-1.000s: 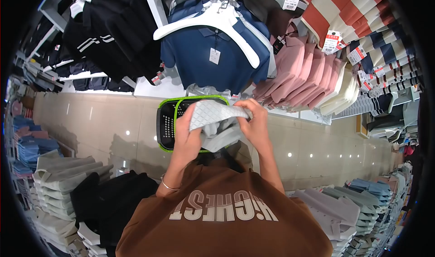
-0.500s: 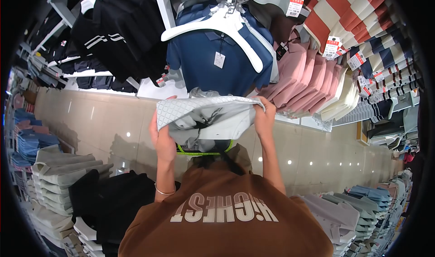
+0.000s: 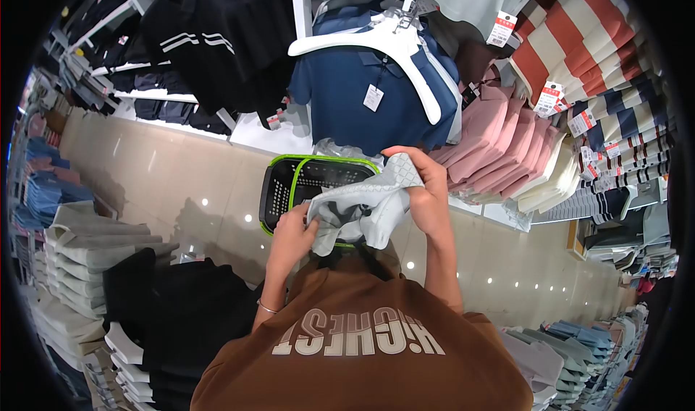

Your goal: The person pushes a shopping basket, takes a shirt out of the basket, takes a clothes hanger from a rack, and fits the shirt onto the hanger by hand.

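Note:
A light grey garment with a quilted diamond pattern (image 3: 362, 191) hangs bunched between my hands in front of my chest. My left hand (image 3: 291, 238) grips its left edge, fingers closed on the cloth. Raised higher, my right hand (image 3: 423, 188) pinches the upper right corner, with the cloth folded over near the fingers. The garment's exact kind cannot be made out. Behind and below it sits a black shopping basket with a bright green rim (image 3: 269, 166), partly covered by the cloth and my left hand.
Ahead hangs a navy polo shirt (image 3: 355, 99) with a white hanger (image 3: 376, 42) before it. Pink shirts (image 3: 489, 132) and striped shirts (image 3: 579, 34) hang to the right, black shirts (image 3: 217, 42) to the left. Grey stacked clothes (image 3: 94, 255) stand at the lower left, above the tiled floor (image 3: 210, 194).
The garment, earlier stretched wide between both hands, is now gathered and narrower. My left hand has moved right and down, my right hand slightly up. More of the basket shows.

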The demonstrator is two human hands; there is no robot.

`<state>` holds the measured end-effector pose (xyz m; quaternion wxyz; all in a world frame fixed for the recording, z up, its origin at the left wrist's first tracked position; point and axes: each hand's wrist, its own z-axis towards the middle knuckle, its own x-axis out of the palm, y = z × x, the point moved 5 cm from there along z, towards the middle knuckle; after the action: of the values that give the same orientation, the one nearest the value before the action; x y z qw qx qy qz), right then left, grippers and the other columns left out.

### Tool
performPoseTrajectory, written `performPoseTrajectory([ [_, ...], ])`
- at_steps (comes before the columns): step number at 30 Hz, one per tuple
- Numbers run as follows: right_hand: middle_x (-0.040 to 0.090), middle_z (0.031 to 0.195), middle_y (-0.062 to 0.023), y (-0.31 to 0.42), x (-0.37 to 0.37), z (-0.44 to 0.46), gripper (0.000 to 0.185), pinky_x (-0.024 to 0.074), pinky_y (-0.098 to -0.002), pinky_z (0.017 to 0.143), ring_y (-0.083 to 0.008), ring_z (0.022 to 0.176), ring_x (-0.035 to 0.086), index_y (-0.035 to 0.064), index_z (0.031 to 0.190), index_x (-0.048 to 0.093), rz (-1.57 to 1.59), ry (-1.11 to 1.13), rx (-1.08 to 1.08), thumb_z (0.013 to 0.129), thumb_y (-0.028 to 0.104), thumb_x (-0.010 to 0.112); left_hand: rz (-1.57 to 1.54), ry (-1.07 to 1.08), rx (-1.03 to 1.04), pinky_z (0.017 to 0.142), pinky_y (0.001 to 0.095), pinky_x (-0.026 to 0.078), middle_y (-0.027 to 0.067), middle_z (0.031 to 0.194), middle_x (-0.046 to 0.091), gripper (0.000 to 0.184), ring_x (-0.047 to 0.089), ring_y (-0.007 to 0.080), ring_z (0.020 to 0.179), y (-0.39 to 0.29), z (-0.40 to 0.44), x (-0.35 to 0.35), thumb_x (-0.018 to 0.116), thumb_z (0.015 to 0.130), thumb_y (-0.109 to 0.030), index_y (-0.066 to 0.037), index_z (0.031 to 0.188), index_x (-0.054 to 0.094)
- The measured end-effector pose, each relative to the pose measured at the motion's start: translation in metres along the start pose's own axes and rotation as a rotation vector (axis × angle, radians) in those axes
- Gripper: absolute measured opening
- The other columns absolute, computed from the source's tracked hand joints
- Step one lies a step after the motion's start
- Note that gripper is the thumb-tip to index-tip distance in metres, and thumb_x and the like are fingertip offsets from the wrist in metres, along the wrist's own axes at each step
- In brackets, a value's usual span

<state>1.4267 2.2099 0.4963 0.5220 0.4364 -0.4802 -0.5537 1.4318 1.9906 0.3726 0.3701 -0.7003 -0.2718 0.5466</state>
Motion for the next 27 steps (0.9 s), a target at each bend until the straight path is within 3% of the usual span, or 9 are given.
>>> performPoseTrajectory([
  [2, 0.061, 0.083, -0.0031, -0.002, 0.006, -0.003, 0.050, 0.0424, -0.0221, 0.069, -0.0089, 0.078, 0.053, -0.0038, 0.104, 0.061, -0.012, 0.086, 0.006, 0.062, -0.007, 0.035, -0.038, -0.035, 0.032, 0.070, 0.0425, 0.049, 0.0208, 0.089, 0.064, 0.029, 0.062, 0.0380, 0.076, -0.010, 0.000, 0.002, 0.062, 0.081, -0.016, 0.000, 0.106, 0.063],
  [6, 0.061, 0.084, -0.0053, -0.004, 0.010, -0.007, 0.054, 0.0423, -0.0220, 0.071, -0.0099, 0.080, 0.054, -0.0031, 0.106, 0.061, -0.085, 0.167, -0.003, 0.060, -0.009, 0.035, -0.108, 0.018, 0.045, 0.070, 0.0417, 0.049, 0.0202, 0.097, 0.064, 0.033, 0.063, 0.0361, 0.073, -0.010, 0.007, 0.008, 0.064, 0.081, -0.017, 0.000, 0.109, 0.063],
  [12, 0.062, 0.088, -0.0047, -0.001, 0.009, -0.010, 0.053, 0.0424, -0.0222, 0.073, -0.0096, 0.081, 0.053, -0.0024, 0.107, 0.062, -0.024, 0.171, 0.009, 0.061, -0.011, 0.037, -0.135, 0.034, 0.277, 0.065, 0.0368, 0.052, 0.0200, 0.100, 0.062, 0.030, 0.064, 0.0280, 0.066, -0.005, 0.021, 0.033, 0.053, 0.083, -0.006, 0.003, 0.112, 0.060],
  [15, 0.064, 0.089, -0.0033, 0.001, -0.001, -0.011, 0.039, 0.0433, -0.0204, 0.073, -0.0077, 0.082, 0.057, -0.0049, 0.107, 0.062, -0.074, 0.125, -0.032, 0.072, -0.009, 0.046, -0.544, 0.129, 0.012, 0.058, 0.0312, 0.053, 0.0167, 0.100, 0.062, 0.036, 0.064, 0.0216, 0.062, -0.007, 0.022, 0.027, 0.043, 0.082, 0.003, 0.003, 0.115, 0.058],
  [16, 0.064, 0.084, -0.0066, 0.001, -0.008, -0.010, 0.041, 0.0438, -0.0228, 0.070, -0.0111, 0.077, 0.058, -0.0039, 0.107, 0.062, -0.199, 0.089, -0.028, 0.071, -0.009, 0.045, -0.658, 0.131, 0.001, 0.052, 0.0263, 0.054, 0.0147, 0.102, 0.061, 0.043, 0.064, 0.0181, 0.060, -0.006, 0.026, 0.022, 0.036, 0.082, 0.008, 0.002, 0.117, 0.058],
  [19, 0.064, 0.075, -0.0154, -0.010, -0.029, -0.006, 0.043, 0.0452, -0.0295, 0.063, -0.0221, 0.067, 0.060, -0.0011, 0.107, 0.062, -0.498, 0.014, -0.010, 0.068, -0.008, 0.045, -0.998, -0.012, -0.001, 0.051, 0.0252, 0.054, 0.0153, 0.092, 0.065, 0.043, 0.063, 0.0171, 0.058, -0.010, 0.031, -0.005, 0.033, 0.084, 0.008, 0.002, 0.119, 0.058],
  [20, 0.063, 0.075, -0.0176, -0.020, -0.032, -0.007, 0.041, 0.0458, -0.0315, 0.063, -0.0265, 0.066, 0.061, -0.0005, 0.107, 0.062, -0.546, 0.008, -0.004, 0.069, -0.007, 0.047, -1.029, -0.060, 0.016, 0.050, 0.0258, 0.054, 0.0152, 0.086, 0.066, 0.041, 0.063, 0.0171, 0.057, -0.015, 0.031, -0.013, 0.033, 0.086, 0.007, 0.003, 0.118, 0.058],
  [24, 0.065, 0.082, -0.0227, -0.056, -0.037, -0.007, 0.038, 0.0482, -0.0381, 0.066, -0.0381, 0.070, 0.061, 0.0022, 0.108, 0.063, -0.627, 0.032, -0.092, 0.071, -0.003, 0.053, -0.956, -0.184, 0.070, 0.051, 0.0260, 0.054, 0.0176, 0.100, 0.065, 0.037, 0.064, 0.0185, 0.060, -0.024, 0.031, -0.025, 0.037, 0.088, 0.003, 0.005, 0.118, 0.058],
  [27, 0.065, 0.084, -0.0233, -0.092, -0.047, -0.015, 0.038, 0.0491, -0.0404, 0.068, -0.0377, 0.073, 0.063, 0.0026, 0.109, 0.062, -0.640, 0.109, 0.150, 0.071, 0.000, 0.056, -0.924, -0.263, 0.127, 0.051, 0.0271, 0.054, 0.0174, 0.098, 0.065, 0.036, 0.064, 0.0200, 0.059, -0.030, 0.032, -0.023, 0.038, 0.087, 0.003, 0.006, 0.116, 0.058],
])
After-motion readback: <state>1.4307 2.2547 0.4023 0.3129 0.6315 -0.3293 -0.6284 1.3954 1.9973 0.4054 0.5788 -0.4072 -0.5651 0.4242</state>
